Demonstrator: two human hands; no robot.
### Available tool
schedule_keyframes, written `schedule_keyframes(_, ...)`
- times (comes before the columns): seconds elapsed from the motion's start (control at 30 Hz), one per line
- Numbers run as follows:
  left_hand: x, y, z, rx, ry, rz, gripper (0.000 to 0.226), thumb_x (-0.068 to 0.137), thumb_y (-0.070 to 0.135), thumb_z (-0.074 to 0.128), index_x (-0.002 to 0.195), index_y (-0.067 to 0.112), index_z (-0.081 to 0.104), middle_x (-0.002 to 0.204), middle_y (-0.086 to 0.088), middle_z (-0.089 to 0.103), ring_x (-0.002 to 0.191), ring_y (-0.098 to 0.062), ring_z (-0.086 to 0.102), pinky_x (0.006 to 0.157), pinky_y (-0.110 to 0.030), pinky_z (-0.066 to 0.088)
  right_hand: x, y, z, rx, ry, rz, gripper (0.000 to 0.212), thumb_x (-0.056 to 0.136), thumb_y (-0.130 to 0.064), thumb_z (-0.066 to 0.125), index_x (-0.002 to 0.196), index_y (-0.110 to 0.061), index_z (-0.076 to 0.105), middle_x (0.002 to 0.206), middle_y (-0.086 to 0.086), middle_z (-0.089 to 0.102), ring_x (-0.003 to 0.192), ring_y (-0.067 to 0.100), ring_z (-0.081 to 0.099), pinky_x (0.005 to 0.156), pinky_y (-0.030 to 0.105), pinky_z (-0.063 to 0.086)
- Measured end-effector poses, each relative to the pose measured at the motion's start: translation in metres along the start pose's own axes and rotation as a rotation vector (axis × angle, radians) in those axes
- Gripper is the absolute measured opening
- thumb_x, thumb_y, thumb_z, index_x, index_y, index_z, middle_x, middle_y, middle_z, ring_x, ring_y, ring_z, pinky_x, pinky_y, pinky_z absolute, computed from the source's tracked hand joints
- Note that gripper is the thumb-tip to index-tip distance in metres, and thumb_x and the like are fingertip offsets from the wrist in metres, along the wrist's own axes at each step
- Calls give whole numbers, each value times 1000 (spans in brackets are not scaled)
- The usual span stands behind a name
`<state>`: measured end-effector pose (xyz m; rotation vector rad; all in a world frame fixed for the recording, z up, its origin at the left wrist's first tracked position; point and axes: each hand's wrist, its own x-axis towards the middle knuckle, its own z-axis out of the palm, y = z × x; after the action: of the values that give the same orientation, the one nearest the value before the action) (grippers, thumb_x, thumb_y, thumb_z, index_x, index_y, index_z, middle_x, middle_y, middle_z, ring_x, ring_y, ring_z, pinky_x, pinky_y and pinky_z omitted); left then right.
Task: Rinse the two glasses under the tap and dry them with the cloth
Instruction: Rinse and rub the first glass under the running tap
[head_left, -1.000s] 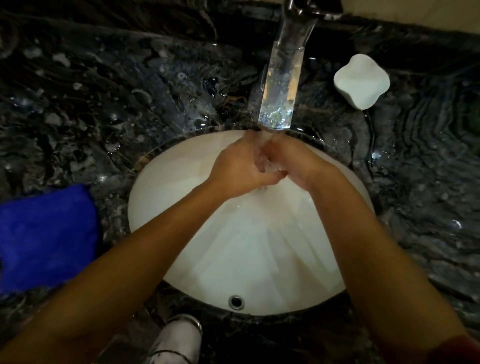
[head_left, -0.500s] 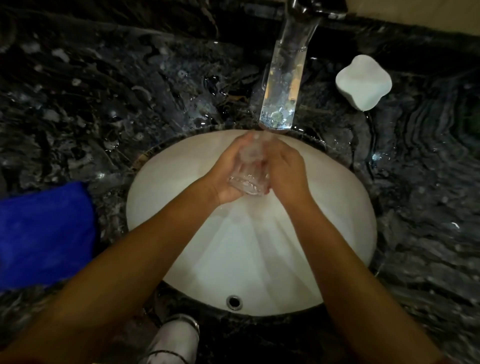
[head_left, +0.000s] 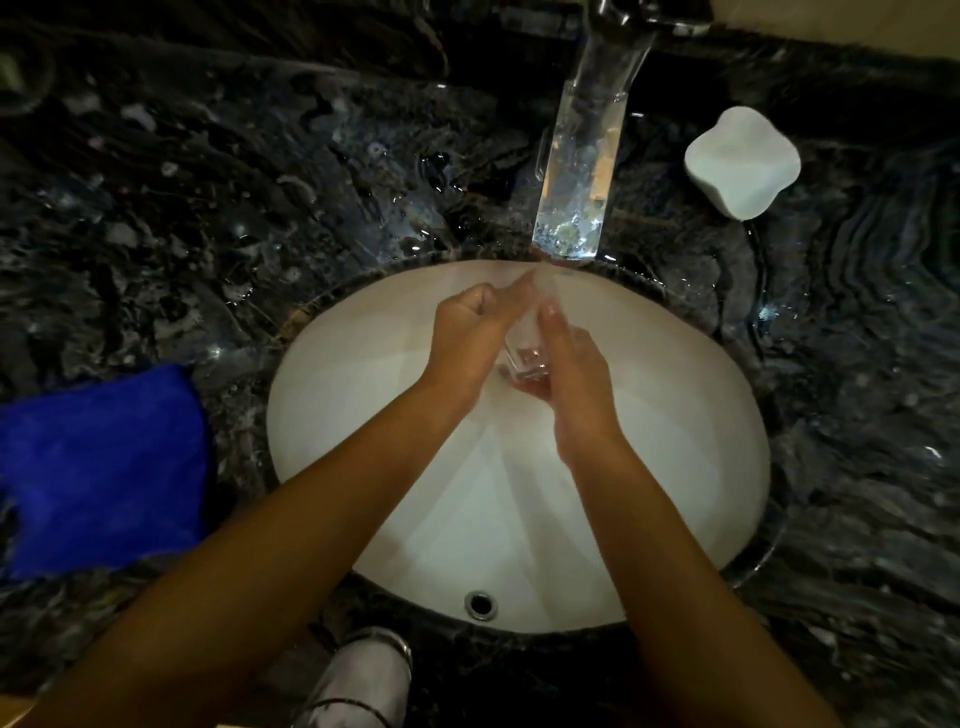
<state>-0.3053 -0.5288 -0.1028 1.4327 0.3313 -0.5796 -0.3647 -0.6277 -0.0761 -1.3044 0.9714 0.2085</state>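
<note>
A clear glass (head_left: 524, 356) is held between both hands over the white sink (head_left: 675, 467), just below the chrome tap (head_left: 582, 171). My left hand (head_left: 467, 343) wraps the glass from the left, with its fingers reaching up toward the spout. My right hand (head_left: 569, 364) cups the glass from the right and beneath. The glass is tilted with its thick base toward me. A folded blue cloth (head_left: 98, 467) lies on the counter left of the sink. A second glass is not visible.
A white soap dish (head_left: 740, 161) sits right of the tap on the wet dark marble counter (head_left: 208, 208). The sink's overflow hole (head_left: 479, 604) is at its near wall. A foot in a light shoe (head_left: 358, 675) shows below the counter edge.
The glass has turned in my hands, from hidden behind them to base toward me. My right hand slid down under the glass, and my left fingers stretched up toward the spout.
</note>
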Motion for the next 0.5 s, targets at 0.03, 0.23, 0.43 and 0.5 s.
schedule_keyframes(0.03,0,1,-2,15,-30,1,41,74,55,80,67,18,63,65,1,67,60,-11,63,65,-23,53,5,-5,-3,-31,-14,16,56,101,-61,54,122,-11,66,110,14,78,97,30,78,78,47,66)
schedule_keyframes(0.23,0,5,-1,-170,-52,-96,39,77,28,80,111,19,64,108,-7,74,92,-20,73,84,-38,61,15,-25,-4,-297,-136,34,57,108,-60,36,115,-14,70,99,11,80,80,28,78,59,38,61)
schedule_keyframes(0.43,-2,16,0,-224,-205,-281,47,95,40,68,125,4,65,111,-17,71,98,-28,70,89,-38,58,-31,9,26,-498,69,-388,67,107,-56,22,138,-6,53,126,10,67,114,24,66,99,46,54)
schedule_keyframes(0.5,-1,18,-1,-170,-266,-249,44,93,42,68,117,5,69,106,-18,69,87,-24,70,80,-33,58,-32,14,23,-524,94,-495,65,107,-51,26,146,-5,49,136,14,62,127,29,60,109,47,48)
